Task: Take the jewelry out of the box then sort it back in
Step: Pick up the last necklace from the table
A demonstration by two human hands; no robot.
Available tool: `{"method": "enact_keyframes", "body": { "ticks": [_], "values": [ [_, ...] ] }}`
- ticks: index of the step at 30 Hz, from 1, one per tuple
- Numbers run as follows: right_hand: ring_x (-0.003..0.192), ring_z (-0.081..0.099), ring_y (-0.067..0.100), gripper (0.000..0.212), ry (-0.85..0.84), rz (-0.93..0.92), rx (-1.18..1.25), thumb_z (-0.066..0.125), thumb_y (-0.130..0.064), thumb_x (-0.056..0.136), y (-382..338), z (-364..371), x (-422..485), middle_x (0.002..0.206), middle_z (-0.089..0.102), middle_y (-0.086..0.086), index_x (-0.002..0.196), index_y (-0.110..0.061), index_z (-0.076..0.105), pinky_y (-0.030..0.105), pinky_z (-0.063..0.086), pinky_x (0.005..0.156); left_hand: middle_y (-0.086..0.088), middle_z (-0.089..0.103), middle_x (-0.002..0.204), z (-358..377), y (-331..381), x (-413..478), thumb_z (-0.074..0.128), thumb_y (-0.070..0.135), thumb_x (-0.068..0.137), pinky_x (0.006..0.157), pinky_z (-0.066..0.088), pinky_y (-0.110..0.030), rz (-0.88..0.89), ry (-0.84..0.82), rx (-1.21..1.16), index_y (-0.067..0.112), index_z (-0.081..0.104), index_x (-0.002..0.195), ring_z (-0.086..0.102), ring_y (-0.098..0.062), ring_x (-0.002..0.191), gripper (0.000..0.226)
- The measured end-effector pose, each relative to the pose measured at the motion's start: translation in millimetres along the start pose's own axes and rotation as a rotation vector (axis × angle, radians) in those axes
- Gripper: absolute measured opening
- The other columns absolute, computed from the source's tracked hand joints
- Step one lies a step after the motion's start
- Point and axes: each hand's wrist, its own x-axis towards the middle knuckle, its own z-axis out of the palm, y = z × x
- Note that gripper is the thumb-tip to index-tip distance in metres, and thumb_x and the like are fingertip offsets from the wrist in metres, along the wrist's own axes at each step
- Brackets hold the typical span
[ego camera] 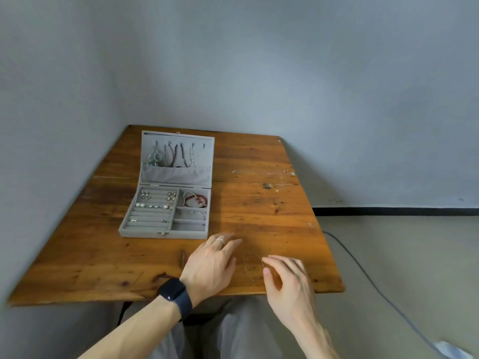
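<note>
A grey jewelry box (166, 233) stands open on the wooden table (103, 255), its lid upright with several necklaces (176, 156) hanging inside. Earrings (155, 200) sit in the ring rolls and a red bead bracelet (195, 199) lies in the top right compartment. A thin chain necklace (252, 263) lies on the table near the front edge. My left hand (213, 260) rests flat on the table just left of the chain, fingers straight. My right hand (285, 275) pinches the chain between thumb and forefinger. Another thin chain (261, 172) lies stretched out at the back right.
The table stands in a corner, with walls behind and to the left. A grey cable (368, 278) runs over the floor on the right. My left wrist carries a black watch (175, 294). My knees are under the table's front edge.
</note>
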Motion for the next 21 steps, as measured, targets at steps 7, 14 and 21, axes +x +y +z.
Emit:
{"method": "enact_keyframes", "body": {
  "ticks": [7,14,21],
  "values": [
    [0.11,0.057,0.012,0.026,-0.011,0.008,-0.016,0.071,-0.023,0.089,-11.3,16.0,-28.7,0.118,0.067,-0.011,0.115,-0.022,0.074,0.027,0.046,0.094,0.008,0.017,0.164,31.6,-1.3,-40.4,0.016,0.046,0.105,0.123,0.004,-0.033,0.013,-0.018,0.122,0.028,0.022,0.158,0.012,-0.011,0.152,0.056],
    [0.105,0.056,0.017,0.035,0.004,-0.048,-0.061,0.067,-0.026,0.088,-23.6,26.4,-24.1,0.112,0.065,-0.005,0.122,-0.018,0.071,0.035,0.051,0.087,0.01,0.002,0.165,36.9,-3.1,-41.0,0.001,0.046,0.102,0.124,-0.001,-0.038,-0.001,-0.041,0.158,0.028,0.008,0.159,-0.003,-0.01,0.153,0.06],
    [0.103,0.055,0.018,0.043,-0.08,-0.095,-0.23,0.05,-0.041,0.093,-29.0,35.7,-29.7,0.115,0.061,-0.005,0.125,-0.018,0.069,0.036,0.05,0.079,0.012,-0.002,0.164,38.5,-3.8,-40.1,-0.001,0.049,0.101,0.121,-0.008,-0.038,-0.013,-0.058,0.15,0.031,0.005,0.158,-0.009,-0.009,0.151,0.061]
  ]
}}
